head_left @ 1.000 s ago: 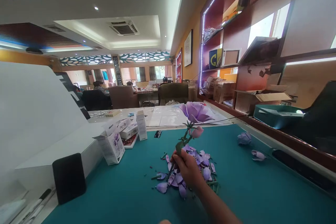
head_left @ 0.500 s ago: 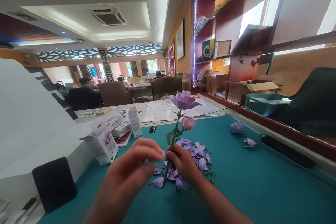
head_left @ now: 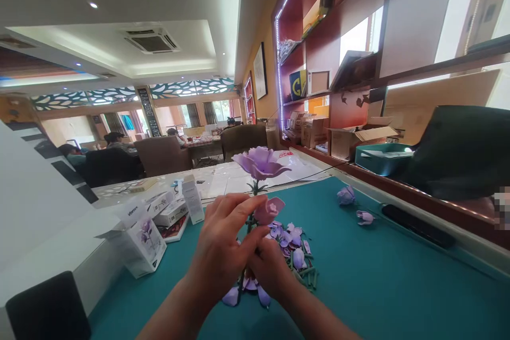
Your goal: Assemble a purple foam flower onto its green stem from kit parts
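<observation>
An artificial flower stands upright in front of me, with a wide purple bloom (head_left: 262, 163) on top and a smaller pink bud (head_left: 271, 211) lower down. My right hand (head_left: 271, 268) is closed round its green stem (head_left: 240, 288) below the bud. Just above it, my left hand (head_left: 225, 241) has its fingers bent about the stem, the index fingertip against the bud. My left hand covers the middle of the stem and its leaves. Behind and below the hands lies a pile of loose purple petals (head_left: 295, 235) and short green stem pieces (head_left: 309, 278).
On the green mat (head_left: 378, 287) at right lie a purple flower head (head_left: 346, 195), a small bud (head_left: 364, 217) and a long black object (head_left: 416, 226). White boxes (head_left: 141, 244) stand at left, near a black panel (head_left: 48, 308). People sit beyond the chairs (head_left: 164, 155).
My left hand has come in to the flower and now closes on the stem by the bud. My right hand keeps its grip. The view has turned slightly.
</observation>
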A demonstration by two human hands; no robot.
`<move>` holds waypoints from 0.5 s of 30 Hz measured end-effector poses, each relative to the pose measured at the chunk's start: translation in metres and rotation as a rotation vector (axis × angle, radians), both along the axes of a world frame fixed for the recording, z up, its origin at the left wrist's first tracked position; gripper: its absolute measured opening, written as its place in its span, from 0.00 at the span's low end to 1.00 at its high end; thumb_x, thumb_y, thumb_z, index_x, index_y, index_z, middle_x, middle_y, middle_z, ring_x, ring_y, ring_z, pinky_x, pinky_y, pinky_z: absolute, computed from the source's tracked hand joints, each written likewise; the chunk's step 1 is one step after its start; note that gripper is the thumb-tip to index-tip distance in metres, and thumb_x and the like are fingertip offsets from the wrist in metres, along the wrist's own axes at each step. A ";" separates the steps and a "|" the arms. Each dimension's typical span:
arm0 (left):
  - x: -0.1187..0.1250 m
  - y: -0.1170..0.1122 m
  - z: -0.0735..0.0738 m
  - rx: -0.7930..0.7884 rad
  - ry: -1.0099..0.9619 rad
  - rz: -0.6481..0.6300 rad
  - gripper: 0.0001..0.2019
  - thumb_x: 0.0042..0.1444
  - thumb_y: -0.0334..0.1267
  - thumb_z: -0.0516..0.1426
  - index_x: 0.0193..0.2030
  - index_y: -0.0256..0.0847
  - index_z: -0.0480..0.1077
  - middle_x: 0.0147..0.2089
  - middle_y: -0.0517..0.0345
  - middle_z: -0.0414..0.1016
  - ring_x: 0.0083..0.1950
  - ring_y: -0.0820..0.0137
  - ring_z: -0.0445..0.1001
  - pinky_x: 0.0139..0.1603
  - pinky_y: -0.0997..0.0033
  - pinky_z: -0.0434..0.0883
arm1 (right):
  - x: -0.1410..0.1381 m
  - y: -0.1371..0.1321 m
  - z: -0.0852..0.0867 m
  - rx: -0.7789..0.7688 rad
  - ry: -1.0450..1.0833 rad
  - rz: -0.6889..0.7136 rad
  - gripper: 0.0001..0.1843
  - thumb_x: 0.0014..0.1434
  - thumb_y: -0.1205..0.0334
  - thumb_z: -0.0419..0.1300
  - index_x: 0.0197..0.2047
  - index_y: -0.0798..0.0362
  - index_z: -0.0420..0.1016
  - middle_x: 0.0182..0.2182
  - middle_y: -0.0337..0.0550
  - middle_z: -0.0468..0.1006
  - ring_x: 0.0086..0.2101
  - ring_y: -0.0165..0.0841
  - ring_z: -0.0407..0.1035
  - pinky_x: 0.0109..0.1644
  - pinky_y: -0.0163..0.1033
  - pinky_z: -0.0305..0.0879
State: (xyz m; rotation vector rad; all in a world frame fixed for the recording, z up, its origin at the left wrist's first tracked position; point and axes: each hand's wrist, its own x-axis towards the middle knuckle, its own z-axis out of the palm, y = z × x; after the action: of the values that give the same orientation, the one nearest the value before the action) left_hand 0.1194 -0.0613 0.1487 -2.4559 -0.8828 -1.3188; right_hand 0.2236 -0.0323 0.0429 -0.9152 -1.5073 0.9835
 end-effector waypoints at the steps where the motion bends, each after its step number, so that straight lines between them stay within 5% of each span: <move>1: 0.000 0.000 0.001 0.007 0.014 0.003 0.19 0.56 0.33 0.59 0.55 0.48 0.66 0.48 0.55 0.69 0.50 0.63 0.67 0.49 0.63 0.67 | 0.001 -0.001 0.001 0.002 -0.016 -0.005 0.12 0.52 0.68 0.55 0.18 0.53 0.62 0.13 0.32 0.64 0.16 0.25 0.61 0.19 0.28 0.54; 10: 0.001 -0.012 0.004 0.197 0.089 0.162 0.19 0.54 0.33 0.61 0.53 0.47 0.67 0.46 0.54 0.63 0.48 0.61 0.64 0.48 0.59 0.63 | 0.004 -0.007 0.010 0.053 -0.183 -0.142 0.15 0.55 0.63 0.55 0.18 0.54 0.65 0.15 0.35 0.66 0.21 0.26 0.61 0.24 0.31 0.52; 15: 0.016 -0.015 0.005 0.263 0.148 0.291 0.19 0.53 0.38 0.62 0.52 0.42 0.69 0.48 0.49 0.64 0.49 0.55 0.63 0.48 0.53 0.61 | 0.002 -0.001 0.000 0.166 -0.207 -0.191 0.10 0.58 0.60 0.56 0.31 0.52 0.77 0.23 0.41 0.75 0.29 0.33 0.68 0.30 0.33 0.57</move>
State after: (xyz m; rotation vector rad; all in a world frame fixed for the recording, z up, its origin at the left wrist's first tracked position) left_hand 0.1354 -0.0762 0.1538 -2.1011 -0.9220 -1.0624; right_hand 0.2253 -0.0335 0.0430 -1.0430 -1.6131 0.6317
